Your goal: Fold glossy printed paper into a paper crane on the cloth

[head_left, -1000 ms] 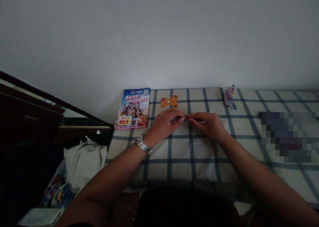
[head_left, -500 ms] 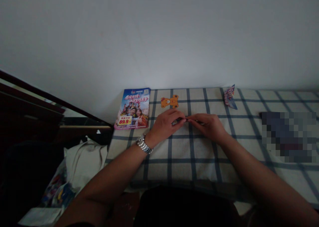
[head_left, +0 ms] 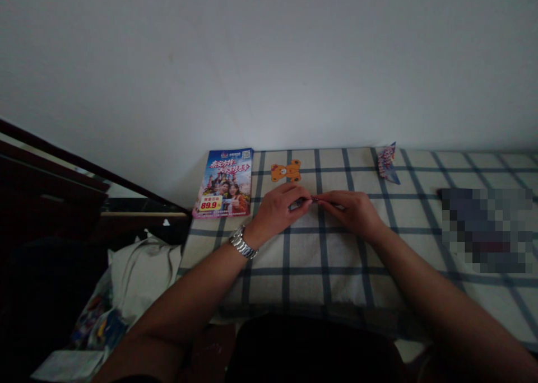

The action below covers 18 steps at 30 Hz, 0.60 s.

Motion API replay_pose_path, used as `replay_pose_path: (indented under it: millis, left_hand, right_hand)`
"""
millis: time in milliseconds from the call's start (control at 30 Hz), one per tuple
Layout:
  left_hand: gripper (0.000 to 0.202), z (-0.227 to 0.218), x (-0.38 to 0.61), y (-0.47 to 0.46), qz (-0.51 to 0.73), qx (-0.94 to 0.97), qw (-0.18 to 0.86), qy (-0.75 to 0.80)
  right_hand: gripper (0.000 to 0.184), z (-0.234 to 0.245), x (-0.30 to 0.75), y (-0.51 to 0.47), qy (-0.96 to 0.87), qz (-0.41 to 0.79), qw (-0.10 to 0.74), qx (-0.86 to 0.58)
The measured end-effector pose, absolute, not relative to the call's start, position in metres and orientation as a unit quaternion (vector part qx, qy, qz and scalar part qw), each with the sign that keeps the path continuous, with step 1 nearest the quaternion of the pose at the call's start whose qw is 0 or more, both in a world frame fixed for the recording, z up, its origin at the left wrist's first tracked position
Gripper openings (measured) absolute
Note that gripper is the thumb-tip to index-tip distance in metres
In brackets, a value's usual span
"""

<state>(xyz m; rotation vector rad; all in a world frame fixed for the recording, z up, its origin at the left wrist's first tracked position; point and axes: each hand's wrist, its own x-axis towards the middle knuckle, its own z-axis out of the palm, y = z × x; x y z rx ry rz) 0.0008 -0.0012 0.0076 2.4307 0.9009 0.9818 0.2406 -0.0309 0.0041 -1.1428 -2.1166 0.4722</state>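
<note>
My left hand [head_left: 277, 208], with a metal watch [head_left: 244, 243] on its wrist, is closed in a pinch at the middle of the checked cloth. Facing it, my right hand [head_left: 356, 212] pinches the other end of the same thin strip. Between the fingertips shows a narrow, dark edge of what looks like a folded paper [head_left: 315, 199]; most of it is hidden by my fingers. Just beyond my left hand lies a flat brown bear cutout [head_left: 286, 171]. Farther left is a stack of printed leaflets [head_left: 229, 184] with a castle picture.
A crumpled, folded printed paper [head_left: 387, 163] stands by the wall on the right. A dark, pixel-blurred item [head_left: 483, 229] lies at the far right of the checked cloth [head_left: 306, 254]. Down on the left are a white bag [head_left: 145, 271] and a dark wooden frame [head_left: 54, 170].
My fingertips have shifted very slightly at the strip, and a bit more of its edge shows between them. Everything else stays in place.
</note>
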Motion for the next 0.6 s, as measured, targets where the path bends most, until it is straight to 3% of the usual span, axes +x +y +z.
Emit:
replay_pose_path:
  millis: [600]
  left_hand:
    - [0.01,0.006,-0.0002,0.0021,0.338,0.873,0.172,0.306]
  right_hand:
    - [0.022,0.0036,0.2426,-0.0308,-0.83,0.128,0.334,-0.428]
